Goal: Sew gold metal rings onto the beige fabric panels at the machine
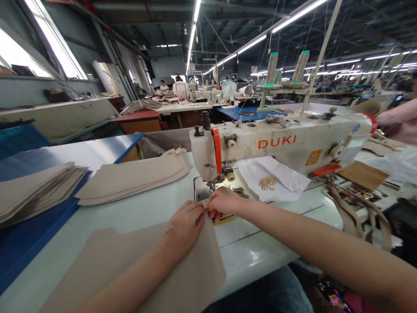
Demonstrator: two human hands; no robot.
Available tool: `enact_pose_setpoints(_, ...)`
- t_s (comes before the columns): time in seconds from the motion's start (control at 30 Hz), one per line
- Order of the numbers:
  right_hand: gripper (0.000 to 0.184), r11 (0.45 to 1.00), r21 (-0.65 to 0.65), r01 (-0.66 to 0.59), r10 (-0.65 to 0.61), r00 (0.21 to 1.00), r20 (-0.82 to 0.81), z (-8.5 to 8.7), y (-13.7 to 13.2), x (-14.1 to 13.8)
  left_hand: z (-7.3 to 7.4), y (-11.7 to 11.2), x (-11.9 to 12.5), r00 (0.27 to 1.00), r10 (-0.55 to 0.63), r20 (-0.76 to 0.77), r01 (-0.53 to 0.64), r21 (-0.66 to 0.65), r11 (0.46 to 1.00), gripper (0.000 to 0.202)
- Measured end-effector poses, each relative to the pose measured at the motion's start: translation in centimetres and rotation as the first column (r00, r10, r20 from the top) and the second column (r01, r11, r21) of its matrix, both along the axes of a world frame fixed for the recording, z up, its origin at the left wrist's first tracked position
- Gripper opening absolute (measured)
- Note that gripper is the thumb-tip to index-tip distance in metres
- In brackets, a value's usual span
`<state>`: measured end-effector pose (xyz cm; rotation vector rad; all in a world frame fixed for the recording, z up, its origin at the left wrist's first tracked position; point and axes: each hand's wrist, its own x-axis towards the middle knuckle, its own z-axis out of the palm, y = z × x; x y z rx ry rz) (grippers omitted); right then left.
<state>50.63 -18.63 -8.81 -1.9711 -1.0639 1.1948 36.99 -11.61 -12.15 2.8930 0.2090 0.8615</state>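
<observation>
A large beige fabric panel (195, 269) lies on the pale sewing table, its upper corner reaching the needle area of the white sewing machine (293, 141). My left hand (185, 224) rests on that corner, fingers bent and closed on the panel's edge. Just right of it, my right hand (223, 202) is closed in a pinch by the presser foot; whatever sits between its fingers is hidden, though a small beige piece shows between the two hands. Behind the right hand, a white cloth (286, 178) carries a little heap of gold metal rings (267, 183).
Stacked beige panels (137, 176) lie left of the machine, with another stack (39, 187) on the blue table. Beige straps (348, 208) hang at the right beside a brown piece (362, 174). Thread cones (271, 69) stand behind. A co-worker's arm (397, 113) shows at the right edge.
</observation>
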Motion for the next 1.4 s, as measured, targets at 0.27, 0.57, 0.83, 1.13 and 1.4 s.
enact_pose_setpoints(0.27,0.019,0.982,0.164,-0.098,0.048,0.956,0.289,-0.5,-1.2,0.5,0.1,0.1,0.1,0.998,0.042,-0.053,-0.044,-0.024,0.999,0.021)
enact_pose_setpoints(0.57,0.012,0.549,0.076,-0.832,0.195,0.216,0.957,-1.7,-8.7,0.6,-0.1,0.1,0.0,0.999,0.049,-0.021,-0.050,-0.058,0.997,0.020)
enact_pose_setpoints(0.83,0.014,0.534,0.178,-0.826,0.028,0.228,0.973,-3.0,-6.4,0.0,-0.2,0.4,-0.1,0.997,0.002,-0.072,-0.007,-0.072,0.997,0.019)
enact_pose_setpoints(1.13,0.023,0.496,0.221,-0.840,0.124,0.320,0.939,-3.7,-5.5,-0.2,-0.7,0.7,-0.1,0.998,-0.043,-0.054,0.044,0.009,0.999,0.021)
enact_pose_setpoints(1.4,0.023,0.484,0.309,-0.819,0.095,0.401,0.911,-4.5,-5.4,0.0,-0.9,0.7,0.0,0.998,-0.067,0.018,0.067,0.046,0.997,0.021)
